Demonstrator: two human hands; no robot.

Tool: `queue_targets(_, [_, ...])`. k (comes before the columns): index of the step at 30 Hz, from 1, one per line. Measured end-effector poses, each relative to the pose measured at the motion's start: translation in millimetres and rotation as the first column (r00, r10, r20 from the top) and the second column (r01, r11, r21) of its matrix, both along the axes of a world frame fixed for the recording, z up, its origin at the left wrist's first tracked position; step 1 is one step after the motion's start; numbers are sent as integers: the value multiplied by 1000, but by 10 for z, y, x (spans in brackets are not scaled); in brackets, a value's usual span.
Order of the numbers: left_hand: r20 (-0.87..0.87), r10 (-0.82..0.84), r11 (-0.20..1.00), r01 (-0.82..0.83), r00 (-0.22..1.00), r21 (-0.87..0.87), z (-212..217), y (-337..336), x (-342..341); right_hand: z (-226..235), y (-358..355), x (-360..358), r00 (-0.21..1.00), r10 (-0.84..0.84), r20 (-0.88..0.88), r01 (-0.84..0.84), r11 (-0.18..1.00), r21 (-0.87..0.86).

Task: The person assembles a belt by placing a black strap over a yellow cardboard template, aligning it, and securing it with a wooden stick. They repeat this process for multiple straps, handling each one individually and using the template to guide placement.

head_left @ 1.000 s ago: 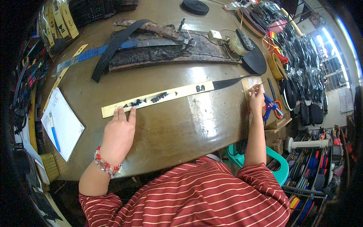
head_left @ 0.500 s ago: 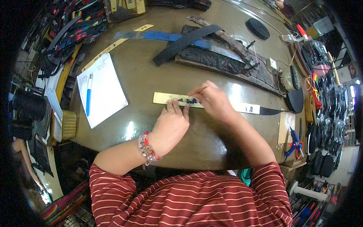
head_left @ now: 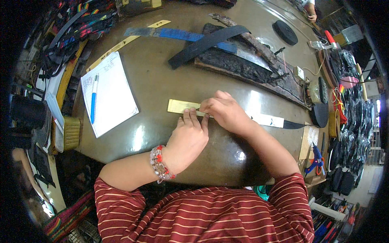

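A long pale-yellow strip (head_left: 181, 106) lies across the table before me. Its whitish right end (head_left: 272, 121) carries dark marks. From there a black strap (head_left: 294, 124) runs to a black strap roll (head_left: 319, 116). My left hand (head_left: 189, 139) has its fingers stretched out, the tips pressing on the strip's near edge. Just right of them, my right hand (head_left: 227, 112) is closed in a pinch low over the strip. A thin brown stick showed in that pinch earlier; now the fingers hide it. The strip's middle is covered by both hands.
A white notepad (head_left: 114, 103) with a blue pen (head_left: 93, 103) lies left. Beyond my hands are a dark worn board (head_left: 243, 67), a loose black strap (head_left: 202, 47) and another black roll (head_left: 285, 32). A blue glue gun (head_left: 315, 161) sits right. Another person's hand (head_left: 312, 18) shows far right.
My right hand has shifted slightly left and down toward my left fingertips, covering the dark marks there. The stick is no longer visible. Another person's hand shows more at the far right.
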State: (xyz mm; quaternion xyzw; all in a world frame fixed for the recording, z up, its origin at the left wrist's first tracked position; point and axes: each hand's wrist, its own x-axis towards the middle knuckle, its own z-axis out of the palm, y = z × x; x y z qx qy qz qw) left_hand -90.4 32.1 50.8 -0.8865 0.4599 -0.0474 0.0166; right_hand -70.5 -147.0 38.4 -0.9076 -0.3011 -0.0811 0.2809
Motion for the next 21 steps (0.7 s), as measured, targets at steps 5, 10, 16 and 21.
queue_targets(5, [-38,-11,999,13,999,33,26,-9,15,13,18,-15,998,35,-54,-33,999,31])
queue_targets(10, [-29,-34,999,35,999,23,54,-20,65,27,-233,-204,759,-378,-530,610,698,375])
queue_targets(16, [31,-24,997,21,999,81,43,-97,34,-147,-451,-397,879,-269,-393,427,811,400])
queue_targets(21, [93,-16,996,8,995,90,28,-124,1,-159,-372,-362,948,-223,-227,282,919,276])
